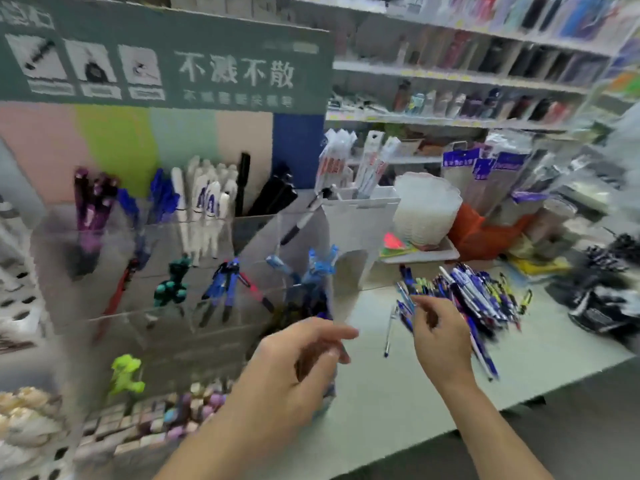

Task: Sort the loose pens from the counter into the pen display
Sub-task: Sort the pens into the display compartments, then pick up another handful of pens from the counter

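Note:
A clear acrylic pen display [194, 244] stands on the left of the counter, with purple, blue, white, black, red, teal and green pens in its tiered compartments. A heap of loose, mostly blue pens [485, 292] lies on the counter to the right. My right hand [440, 337] is at the heap's near left edge and grips a few blue pens [404, 308], which stick out above and below the fingers. My left hand [298, 368] hovers by the display's front right corner, near its blue pen compartment [320, 271]. Its fingers are loosely curled and nothing shows in them. The frame is blurred.
One slim pen [388, 336] lies alone on the pale counter [391, 410] between my hands. A white holder with packaged refills [360, 209], a stack of white dishes [426, 209] and dark bundles [602, 299] crowd the back and right. Erasers fill trays [145, 427] at front left.

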